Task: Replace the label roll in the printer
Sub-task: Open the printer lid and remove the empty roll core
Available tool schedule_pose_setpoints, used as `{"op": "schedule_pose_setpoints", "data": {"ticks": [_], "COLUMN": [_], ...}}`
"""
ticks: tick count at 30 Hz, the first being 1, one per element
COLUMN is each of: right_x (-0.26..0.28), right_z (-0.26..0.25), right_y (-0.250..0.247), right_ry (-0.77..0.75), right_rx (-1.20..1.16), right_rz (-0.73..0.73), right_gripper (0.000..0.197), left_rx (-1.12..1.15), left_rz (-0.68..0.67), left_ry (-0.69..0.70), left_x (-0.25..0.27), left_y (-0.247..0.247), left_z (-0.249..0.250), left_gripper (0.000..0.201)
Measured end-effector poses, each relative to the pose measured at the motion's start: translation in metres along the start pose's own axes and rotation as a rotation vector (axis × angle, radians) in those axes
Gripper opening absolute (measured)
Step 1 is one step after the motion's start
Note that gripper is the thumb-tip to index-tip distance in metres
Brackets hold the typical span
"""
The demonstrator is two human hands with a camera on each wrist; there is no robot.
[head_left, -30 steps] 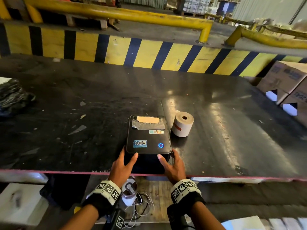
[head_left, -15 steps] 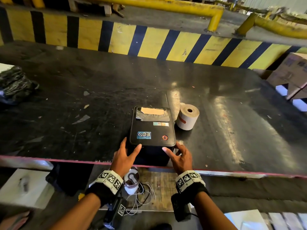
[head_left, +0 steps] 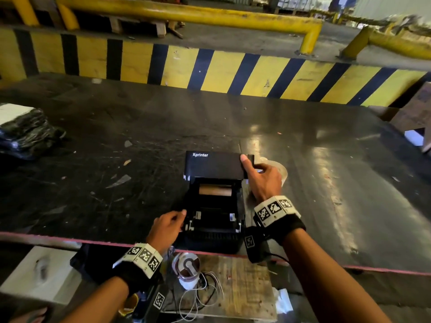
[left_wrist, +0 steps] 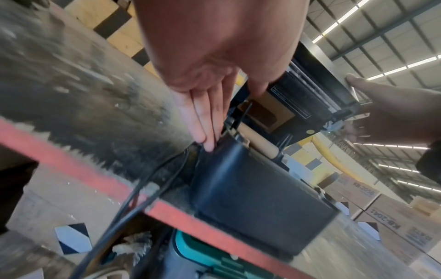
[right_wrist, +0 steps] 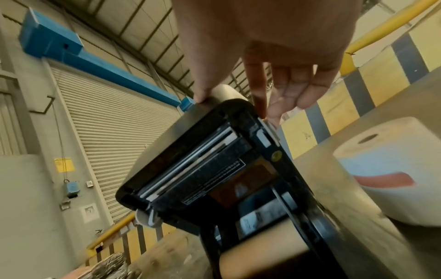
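Head view shows the black printer (head_left: 213, 220) at the near edge of the dark table (head_left: 93, 148), with its lid (head_left: 214, 164) tipped up. Right hand (head_left: 264, 180) pinches the lid's right corner between thumb and fingers. Left hand (head_left: 166, 227) has straight fingers, close together, touching the printer's left side. A brown empty core (head_left: 215, 190) sits inside. The new white label roll (head_left: 278, 169) stands just right of the printer

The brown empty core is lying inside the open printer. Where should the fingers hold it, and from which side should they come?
Grip the empty core around its bare middle, coming from above. It lies horizontally across the printer bay, its ends close to the side walls, and the lid, held up by the right hand, leaves the top free.
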State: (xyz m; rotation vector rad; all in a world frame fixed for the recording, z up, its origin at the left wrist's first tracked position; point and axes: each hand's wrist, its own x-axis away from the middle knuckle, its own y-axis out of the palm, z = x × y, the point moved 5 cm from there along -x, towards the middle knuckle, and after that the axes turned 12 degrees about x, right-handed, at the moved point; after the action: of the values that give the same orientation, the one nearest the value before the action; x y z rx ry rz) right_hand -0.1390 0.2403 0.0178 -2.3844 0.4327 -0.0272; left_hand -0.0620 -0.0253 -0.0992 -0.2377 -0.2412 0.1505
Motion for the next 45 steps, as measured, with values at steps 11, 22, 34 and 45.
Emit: {"op": "schedule_pose_setpoints", "data": {"ticks": [11,22,34,45], "right_x": [-0.054,-0.051,-0.012,-0.015], "right_z": [0.005,0.052,0.065,0.106], "right_y": [0.027,0.052,0.087,0.0], "right_ry": [-0.197,-0.316,-0.42,0.061], "right_rx": [-0.252,-0.007,0.264,-0.451], "right_rz": [-0.041,-0.315,-0.336,-0.048], "right_gripper": [0.052,0.057,0.046,0.014], "left_rx": [-0.24,-0.468,-0.198,0.172], "left_rz": [-0.195,-0.02,-0.1,-0.314], "left_ry": [-0.117,0.167,0.292,0.316], "left_x": [-0.042,-0.088,-0.102,-0.073], "left_y": [0.011,0.027,0.024,0.115], "left_z": [0.028,0.053,0.07,0.148], "left_gripper": [0.038,0.046,0.036,0.011]}}
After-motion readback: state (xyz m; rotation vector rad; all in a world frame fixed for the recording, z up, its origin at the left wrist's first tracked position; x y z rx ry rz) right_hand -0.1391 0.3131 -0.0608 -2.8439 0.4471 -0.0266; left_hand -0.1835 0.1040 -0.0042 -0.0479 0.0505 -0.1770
